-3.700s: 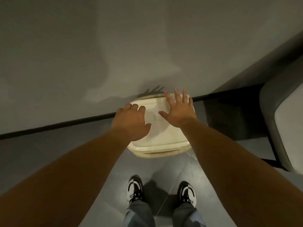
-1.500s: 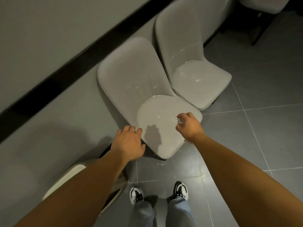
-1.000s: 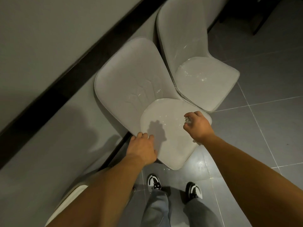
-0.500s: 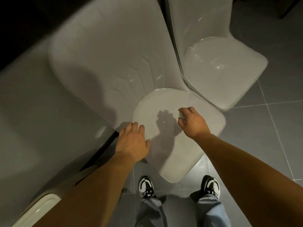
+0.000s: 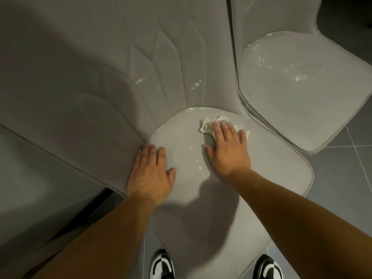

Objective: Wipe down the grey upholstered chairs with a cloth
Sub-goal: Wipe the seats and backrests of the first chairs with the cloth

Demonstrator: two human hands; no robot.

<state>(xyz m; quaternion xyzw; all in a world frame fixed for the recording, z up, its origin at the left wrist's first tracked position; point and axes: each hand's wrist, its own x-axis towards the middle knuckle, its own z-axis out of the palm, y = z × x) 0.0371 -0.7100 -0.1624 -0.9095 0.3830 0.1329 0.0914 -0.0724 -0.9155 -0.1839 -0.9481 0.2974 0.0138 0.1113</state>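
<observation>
While the left hand (image 5: 150, 174) lies flat, fingers straight, on the near chair's seat (image 5: 211, 208), the right hand (image 5: 227, 152) presses a crumpled white cloth (image 5: 207, 125) under extended fingers near the seat's rear. A 2nd grey chair (image 5: 291, 93) stands beside.

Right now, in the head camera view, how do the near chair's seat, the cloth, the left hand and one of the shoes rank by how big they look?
1. Near chair's seat, by far the largest.
2. Left hand.
3. Cloth and left shoe: unsure, since the right hand covers part of the cloth and the frame edge crops the shoe.
</observation>
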